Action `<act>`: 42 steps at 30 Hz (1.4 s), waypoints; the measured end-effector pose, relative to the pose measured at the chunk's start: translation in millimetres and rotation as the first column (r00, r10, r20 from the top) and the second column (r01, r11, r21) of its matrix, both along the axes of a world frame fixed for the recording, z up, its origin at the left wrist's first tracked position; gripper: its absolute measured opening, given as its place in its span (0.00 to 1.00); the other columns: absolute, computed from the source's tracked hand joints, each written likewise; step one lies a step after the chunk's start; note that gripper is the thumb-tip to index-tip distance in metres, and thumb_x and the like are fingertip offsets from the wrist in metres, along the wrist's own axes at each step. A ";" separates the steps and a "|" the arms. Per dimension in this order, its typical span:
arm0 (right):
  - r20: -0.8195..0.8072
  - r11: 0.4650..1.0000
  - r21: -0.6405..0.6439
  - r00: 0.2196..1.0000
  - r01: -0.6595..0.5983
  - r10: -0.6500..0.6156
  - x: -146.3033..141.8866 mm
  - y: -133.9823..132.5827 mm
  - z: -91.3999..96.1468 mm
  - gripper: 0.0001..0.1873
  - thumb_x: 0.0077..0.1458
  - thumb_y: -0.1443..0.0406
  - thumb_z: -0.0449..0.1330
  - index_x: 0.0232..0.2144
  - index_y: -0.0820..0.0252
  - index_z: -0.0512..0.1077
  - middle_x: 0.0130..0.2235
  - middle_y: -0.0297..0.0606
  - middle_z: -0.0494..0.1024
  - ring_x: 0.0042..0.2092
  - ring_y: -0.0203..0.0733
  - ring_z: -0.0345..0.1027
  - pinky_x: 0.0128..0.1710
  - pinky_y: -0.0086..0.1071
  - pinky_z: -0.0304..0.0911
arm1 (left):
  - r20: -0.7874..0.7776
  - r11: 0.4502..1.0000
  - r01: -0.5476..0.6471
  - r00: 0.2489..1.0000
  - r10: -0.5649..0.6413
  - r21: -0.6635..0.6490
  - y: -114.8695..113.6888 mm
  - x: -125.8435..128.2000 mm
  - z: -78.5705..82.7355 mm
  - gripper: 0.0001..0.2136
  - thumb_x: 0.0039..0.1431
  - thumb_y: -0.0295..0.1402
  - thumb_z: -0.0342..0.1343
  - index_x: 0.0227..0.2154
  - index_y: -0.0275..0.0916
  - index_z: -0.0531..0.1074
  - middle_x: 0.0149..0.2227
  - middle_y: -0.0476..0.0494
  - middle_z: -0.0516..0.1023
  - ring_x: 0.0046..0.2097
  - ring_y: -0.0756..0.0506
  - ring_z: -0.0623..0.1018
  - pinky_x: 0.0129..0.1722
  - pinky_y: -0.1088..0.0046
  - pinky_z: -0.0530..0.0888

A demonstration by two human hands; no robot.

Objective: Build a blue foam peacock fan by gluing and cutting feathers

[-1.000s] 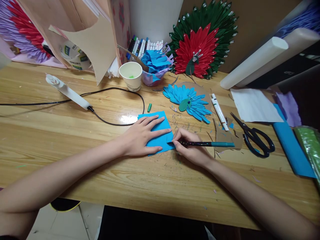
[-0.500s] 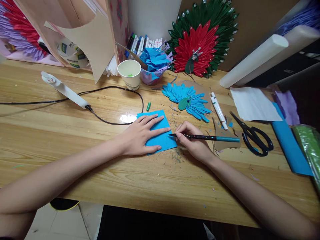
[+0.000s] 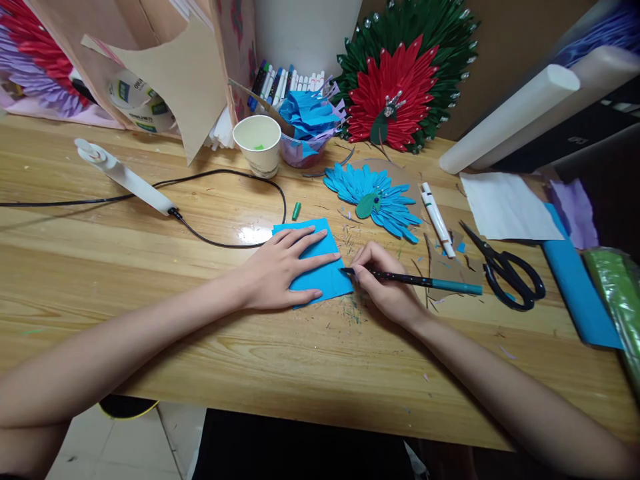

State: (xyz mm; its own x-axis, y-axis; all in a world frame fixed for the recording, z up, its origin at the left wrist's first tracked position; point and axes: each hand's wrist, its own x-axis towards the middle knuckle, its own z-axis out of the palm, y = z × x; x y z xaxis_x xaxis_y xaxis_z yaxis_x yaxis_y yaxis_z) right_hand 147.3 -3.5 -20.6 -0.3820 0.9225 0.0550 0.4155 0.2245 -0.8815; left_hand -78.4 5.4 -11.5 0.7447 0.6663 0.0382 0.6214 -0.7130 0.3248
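My left hand (image 3: pixel 283 270) lies flat with fingers spread on a blue paper sheet (image 3: pixel 327 280) in the middle of the wooden table (image 3: pixel 150 320), pressing it down. My right hand (image 3: pixel 385 283) is closed round a dark pen with a teal end (image 3: pixel 430 282). The pen's tip touches the right edge of the blue sheet, just beside my left fingertips.
A blue paper peacock (image 3: pixel 375 200) lies behind my hands, with two white markers (image 3: pixel 437 217) and black scissors (image 3: pixel 507 273) to the right. A paper cup (image 3: pixel 259 143), a glue gun (image 3: pixel 123 177) with its black cord, and a red-green peacock (image 3: pixel 400 87) stand farther back.
My right hand has slid the pen tip a little up along the sheet's right edge. My left hand has stayed flat on the paper.
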 end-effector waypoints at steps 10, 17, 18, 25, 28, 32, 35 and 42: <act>0.015 0.999 0.040 0.999 -0.029 0.029 0.7 -2.1 4.7 0.10 0.56 0.69 0.51 0.22 0.58 0.57 0.24 0.30 0.61 0.27 0.34 0.55 0.27 0.31 0.50 | -0.008 1.000 0.003 1.000 -0.003 -0.005 0.5 0.7 1.7 0.28 0.57 0.50 0.45 0.60 0.51 0.53 0.65 0.47 0.46 0.63 0.36 0.51 0.59 0.53 0.50; -0.058 0.994 -0.045 0.994 -0.099 0.096 10.9 -3.2 -0.1 0.12 0.53 0.71 0.50 0.20 0.58 0.55 0.22 0.29 0.59 0.25 0.35 0.53 0.25 0.31 0.48 | -0.014 1.000 0.000 1.000 0.000 -0.008 0.6 1.6 2.7 0.28 0.57 0.50 0.45 0.60 0.51 0.53 0.65 0.46 0.47 0.63 0.36 0.51 0.59 0.53 0.51; -0.089 0.993 -0.059 0.991 -0.104 0.099 11.3 -3.4 -0.3 0.12 0.53 0.70 0.50 0.20 0.58 0.55 0.22 0.29 0.59 0.25 0.34 0.53 0.25 0.31 0.49 | -0.014 1.000 0.000 1.000 0.000 -0.007 0.5 1.6 2.7 0.28 0.57 0.50 0.45 0.60 0.51 0.53 0.65 0.45 0.47 0.63 0.37 0.51 0.59 0.53 0.51; -0.128 0.996 -0.085 0.992 -0.005 -0.006 -1.3 -0.8 1.2 0.08 0.58 0.62 0.52 0.27 0.57 0.61 0.28 0.32 0.66 0.30 0.36 0.61 0.30 0.32 0.56 | -0.009 1.000 -0.003 1.000 0.003 -0.003 0.3 0.7 1.1 0.28 0.57 0.49 0.46 0.60 0.51 0.52 0.65 0.45 0.48 0.63 0.36 0.51 0.59 0.53 0.51; -0.018 0.999 -0.047 1.000 0.012 -0.013 -4.7 0.4 2.2 0.08 0.58 0.62 0.52 0.28 0.58 0.61 0.28 0.33 0.67 0.32 0.36 0.61 0.31 0.32 0.56 | 0.000 1.000 -0.007 1.000 0.007 -0.004 0.3 0.4 0.3 0.29 0.57 0.50 0.45 0.60 0.51 0.52 0.64 0.45 0.49 0.63 0.36 0.51 0.59 0.53 0.52; 0.059 0.995 0.009 0.993 -0.104 0.103 -2.4 -1.2 3.4 0.08 0.58 0.64 0.52 0.27 0.58 0.62 0.28 0.33 0.67 0.31 0.36 0.60 0.30 0.31 0.54 | 0.017 1.000 -0.006 1.000 0.006 -0.009 0.3 -0.2 0.2 0.28 0.57 0.50 0.46 0.60 0.51 0.53 0.64 0.45 0.49 0.63 0.36 0.51 0.59 0.54 0.52; 0.045 0.994 0.008 0.993 -0.112 0.112 -1.2 -2.4 3.5 0.08 0.59 0.64 0.51 0.27 0.58 0.61 0.29 0.34 0.68 0.31 0.37 0.61 0.30 0.31 0.55 | 0.022 1.000 -0.005 1.000 0.005 -0.019 0.5 -0.7 0.8 0.29 0.56 0.51 0.46 0.60 0.51 0.53 0.64 0.44 0.49 0.63 0.36 0.51 0.59 0.54 0.52; 0.091 0.993 0.017 0.989 -0.118 0.116 -2.3 -0.9 4.4 0.08 0.59 0.64 0.51 0.27 0.58 0.61 0.29 0.34 0.67 0.31 0.36 0.61 0.30 0.31 0.54 | 0.007 1.000 -0.004 1.000 0.005 -0.028 0.6 -0.8 2.4 0.29 0.57 0.50 0.45 0.60 0.50 0.53 0.65 0.45 0.48 0.64 0.37 0.50 0.59 0.54 0.51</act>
State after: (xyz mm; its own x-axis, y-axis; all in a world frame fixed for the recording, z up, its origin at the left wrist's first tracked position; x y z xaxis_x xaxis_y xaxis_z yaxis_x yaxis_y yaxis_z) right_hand 145.0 -4.5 -16.2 -0.4914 0.8702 0.0361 0.4623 0.2958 -0.8359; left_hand -79.1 6.0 -9.1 0.7415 0.6706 0.0243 0.6222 -0.7007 0.3491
